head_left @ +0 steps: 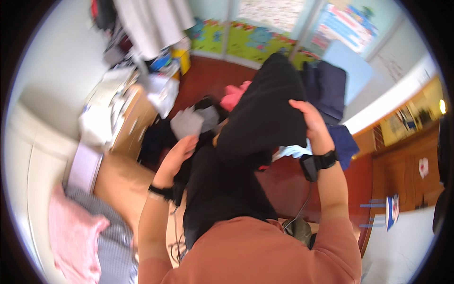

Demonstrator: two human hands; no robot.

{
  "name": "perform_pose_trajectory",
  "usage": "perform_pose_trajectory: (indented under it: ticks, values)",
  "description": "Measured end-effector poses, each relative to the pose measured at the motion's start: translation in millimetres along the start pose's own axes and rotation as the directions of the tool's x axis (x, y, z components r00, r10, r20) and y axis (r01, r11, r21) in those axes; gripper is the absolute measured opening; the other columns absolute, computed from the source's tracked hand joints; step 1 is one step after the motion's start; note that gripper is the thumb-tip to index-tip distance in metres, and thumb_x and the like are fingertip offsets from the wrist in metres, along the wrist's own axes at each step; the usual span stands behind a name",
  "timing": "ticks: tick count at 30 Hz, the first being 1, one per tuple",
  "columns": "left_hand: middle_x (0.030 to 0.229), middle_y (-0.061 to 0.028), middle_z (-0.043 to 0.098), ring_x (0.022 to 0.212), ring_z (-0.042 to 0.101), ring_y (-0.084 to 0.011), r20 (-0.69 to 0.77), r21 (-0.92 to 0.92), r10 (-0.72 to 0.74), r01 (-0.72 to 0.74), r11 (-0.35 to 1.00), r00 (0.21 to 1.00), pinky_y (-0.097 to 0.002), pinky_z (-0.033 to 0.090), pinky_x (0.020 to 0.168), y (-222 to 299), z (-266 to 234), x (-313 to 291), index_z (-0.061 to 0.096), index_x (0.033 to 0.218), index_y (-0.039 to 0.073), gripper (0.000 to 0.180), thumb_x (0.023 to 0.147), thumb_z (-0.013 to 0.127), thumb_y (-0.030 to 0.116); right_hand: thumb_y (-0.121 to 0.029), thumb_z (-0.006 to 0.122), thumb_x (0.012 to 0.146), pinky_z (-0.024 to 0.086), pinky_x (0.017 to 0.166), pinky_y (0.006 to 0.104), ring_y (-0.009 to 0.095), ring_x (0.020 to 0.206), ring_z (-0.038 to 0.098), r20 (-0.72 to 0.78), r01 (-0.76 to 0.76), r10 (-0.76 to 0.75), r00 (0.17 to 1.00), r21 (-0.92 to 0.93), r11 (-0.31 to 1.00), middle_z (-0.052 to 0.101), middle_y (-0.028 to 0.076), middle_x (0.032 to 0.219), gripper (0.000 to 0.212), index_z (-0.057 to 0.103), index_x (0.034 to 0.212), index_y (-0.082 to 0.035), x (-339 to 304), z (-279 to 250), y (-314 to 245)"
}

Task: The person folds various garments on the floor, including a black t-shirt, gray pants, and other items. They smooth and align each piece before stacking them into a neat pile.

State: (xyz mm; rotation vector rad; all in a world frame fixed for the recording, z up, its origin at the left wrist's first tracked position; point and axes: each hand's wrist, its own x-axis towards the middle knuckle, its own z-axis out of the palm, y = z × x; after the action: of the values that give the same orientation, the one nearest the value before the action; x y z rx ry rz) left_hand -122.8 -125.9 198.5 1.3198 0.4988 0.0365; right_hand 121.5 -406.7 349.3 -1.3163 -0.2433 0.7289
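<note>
A black cloth garment, which looks folded, is raised in front of my lap. My right hand grips its right edge, thumb on the near face and the other fingers mostly hidden behind. To the lower left of the cloth is my left hand, fingers loosely stretched and slightly blurred, with nothing visible in it. Just beyond that hand lies a light grey cloth on a dark heap. Pink cloth shows behind the black garment, and a light blue piece shows under its lower right edge.
Dark folded clothes are stacked at the far right, with navy cloth nearer. On the left stands a wooden drawer unit piled with papers and bags. Pink cloth lies at the near left. A thin cable hangs by my right forearm.
</note>
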Motion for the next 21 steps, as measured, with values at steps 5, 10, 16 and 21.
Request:
perform_pose_trajectory:
  ticks: [5,10,16,21]
  values:
    - [0.123,-0.0091,0.053,0.112,0.049,-0.0195,-0.096,-0.064,0.006,-0.012,0.998,0.995,-0.0335,0.038,0.093,-9.1,-17.5,-14.1,0.045,0.127,0.007,0.047,0.094,0.039,0.039,-0.016,0.060,0.081,0.051,0.074,0.0317,0.021,0.081,0.063,-0.078,-0.061,0.080,0.994,0.218,0.974,0.065,0.011,0.094,0.026,0.061,0.099,0.003,-30.5,-47.9,-30.7]
    - [0.110,-0.0086,0.059,0.096,0.056,-0.0171,-0.240,-0.249,-0.015,-0.047,0.968,0.971,-0.0306,0.043,0.083,-50.5,-32.2,-56.8,0.049,0.122,0.005,0.043,0.093,0.044,0.036,-0.017,0.056,0.083,0.052,0.080,0.0359,0.027,0.087,0.064,-0.127,-0.057,0.081,0.989,0.180,0.982,0.064,0.017,0.099,0.033,0.057,0.106,0.006,-62.0,-87.5,-95.4]
    - [0.102,-0.0069,0.061,0.089,0.056,-0.0163,-0.357,-0.293,-0.087,-0.023,0.956,0.930,-0.0292,0.044,0.079,-61.4,-39.9,-79.6,0.050,0.119,0.005,0.042,0.093,0.044,0.036,-0.019,0.061,0.081,0.053,0.077,0.0335,0.023,0.085,0.064,-0.285,0.203,-0.205,0.936,-0.036,0.979,0.064,0.014,0.098,0.033,0.057,0.105,0.005,-15.6,-127.0,-157.2]
    - [0.097,-0.0056,0.061,0.084,0.057,-0.0155,-0.418,-0.294,-0.134,0.006,0.956,0.898,-0.0286,0.045,0.075,-50.9,-33.1,-74.5,0.053,0.114,0.007,0.037,0.092,0.044,0.034,-0.021,0.063,0.081,0.052,0.076,0.0305,0.019,0.084,0.063,-0.271,0.421,-0.458,0.847,-0.186,0.888,0.064,0.011,0.099,0.033,0.058,0.103,0.002,28.0,-157.8,-226.7]
